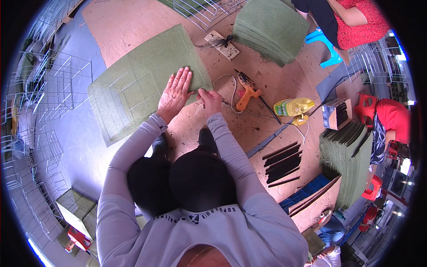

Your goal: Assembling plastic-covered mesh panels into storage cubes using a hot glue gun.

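Note:
A green mesh sheet (147, 66) lies spread over a wire frame, whose straight wires show faintly through it. My left hand (175, 91) rests flat on the sheet near its right end, fingers stretched out. Just beside it, my right hand (210, 101) is closed, its fingertips pinching the sheet's near edge close to the corner. To the right of that hand lies an orange glue gun (243, 95) with a dark, stained front and a pale cord.
A yellow bottle (296, 107) stands right of the glue gun. Black sticks (284, 163) lie on cardboard. Green mesh stacks (271, 29) sit at the far right and right. Wire frames (62, 84) crowd the left. Other people sit at the right.

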Demonstrator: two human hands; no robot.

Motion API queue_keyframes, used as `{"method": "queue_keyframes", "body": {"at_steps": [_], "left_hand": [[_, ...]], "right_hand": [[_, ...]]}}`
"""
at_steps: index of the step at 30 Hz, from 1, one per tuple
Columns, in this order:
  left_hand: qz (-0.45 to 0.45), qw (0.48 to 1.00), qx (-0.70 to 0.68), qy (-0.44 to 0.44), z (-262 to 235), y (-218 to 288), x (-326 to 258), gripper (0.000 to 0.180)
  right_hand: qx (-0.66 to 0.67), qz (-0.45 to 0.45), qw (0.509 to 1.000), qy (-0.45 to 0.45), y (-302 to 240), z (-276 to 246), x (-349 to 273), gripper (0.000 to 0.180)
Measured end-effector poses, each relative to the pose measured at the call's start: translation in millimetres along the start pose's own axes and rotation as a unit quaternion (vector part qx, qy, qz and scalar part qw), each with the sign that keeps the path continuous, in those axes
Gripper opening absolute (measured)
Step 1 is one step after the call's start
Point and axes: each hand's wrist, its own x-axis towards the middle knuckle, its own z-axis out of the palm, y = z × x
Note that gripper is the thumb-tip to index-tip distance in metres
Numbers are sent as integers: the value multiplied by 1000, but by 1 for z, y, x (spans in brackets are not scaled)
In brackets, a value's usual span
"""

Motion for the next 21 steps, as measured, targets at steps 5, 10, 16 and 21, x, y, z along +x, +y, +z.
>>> {"method": "queue_keyframes", "body": {"at_steps": [5, 10, 16, 21], "left_hand": [[-2, 1000, -1, -1, -1, 0, 1, 71], [-1, 1000, -20, 19, -5, 2, -1, 74], [34, 999, -18, 37, -2, 5, 11, 75], [22, 999, 5, 23, 4, 10, 10, 74]], "right_hand": [[34, -87, 995, 24, 5, 6, 4, 11], [22, -40, 998, 32, 9, 0, 3, 11], [42, -29, 998, 20, 7, 1, 7, 12], [2, -23, 1000, 4, -4, -8, 1, 12]]}}
